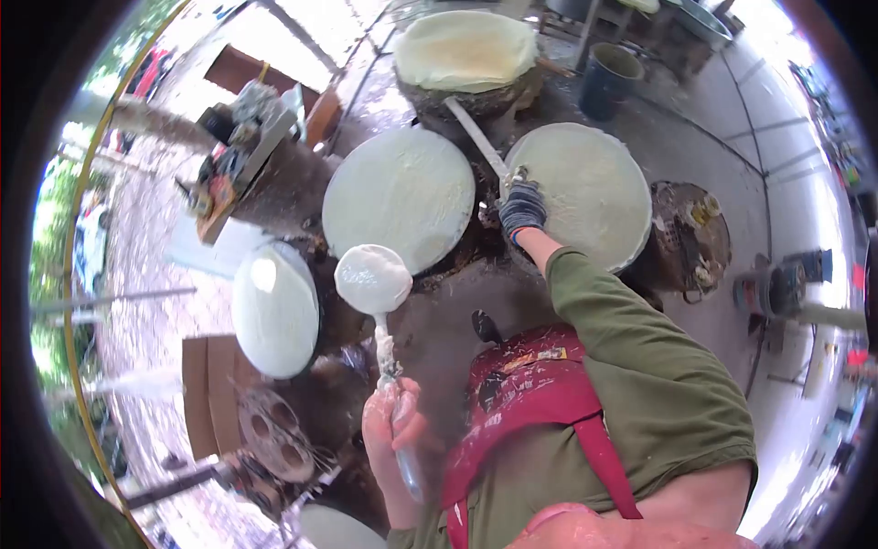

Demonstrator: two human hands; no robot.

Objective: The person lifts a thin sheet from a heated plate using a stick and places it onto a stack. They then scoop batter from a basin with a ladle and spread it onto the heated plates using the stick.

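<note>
My left hand (391, 428) is bare and grips the batter-caked handle of a ladle (372, 279), whose bowl is full of white batter and hovers by the near edge of the middle round steaming cloth (400, 197). My right hand (523, 209), in a dark glove, holds the near end of a long flat stick (476, 137). That hand sits at the left edge of the right round steaming cloth (590, 188). The stick points away toward a pale yellow stack of sheets (466, 50) at the back.
A white domed lid (274, 309) lies to the left of the ladle. A dark bucket (608, 78) stands at the back right, and a rusty round stove (690, 238) at the right. A cluttered wooden bench (233, 156) is at the back left. I wear a red apron (526, 384).
</note>
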